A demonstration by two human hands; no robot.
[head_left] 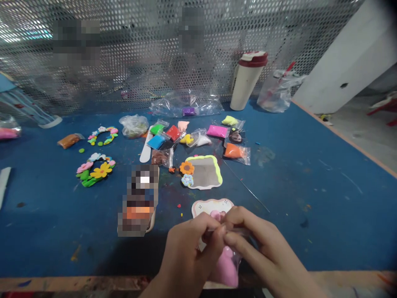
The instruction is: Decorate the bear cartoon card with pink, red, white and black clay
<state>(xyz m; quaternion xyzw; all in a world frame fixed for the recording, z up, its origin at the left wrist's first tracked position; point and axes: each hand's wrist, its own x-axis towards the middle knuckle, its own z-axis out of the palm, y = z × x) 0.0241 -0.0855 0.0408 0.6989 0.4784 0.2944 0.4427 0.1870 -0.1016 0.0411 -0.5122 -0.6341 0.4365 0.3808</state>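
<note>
Both hands meet near the table's front edge over a clear bag of pink clay (226, 269). My left hand (192, 248) pinches the bag's top from the left. From the right, my right hand (260, 244) has its thumb and fingers closed on the same bag. A bit of pink clay shows just above the fingertips. Under the hands lies a white scalloped plaque (212, 205), partly covered. Beyond it rests a small mirror (204, 174) with a yellow-green edge on its top and right, and an orange flower (187, 167) and a blue flower (187, 180) on its left.
A phone (139, 203) lies left of the hands. Several colored clay bags, including an orange one (235, 151), sit behind the mirror. Two flowered rings (102, 170) are at left. A cup (246, 82) and a plastic bag (276, 93) stand at back right. A thin wire (248, 188) lies right.
</note>
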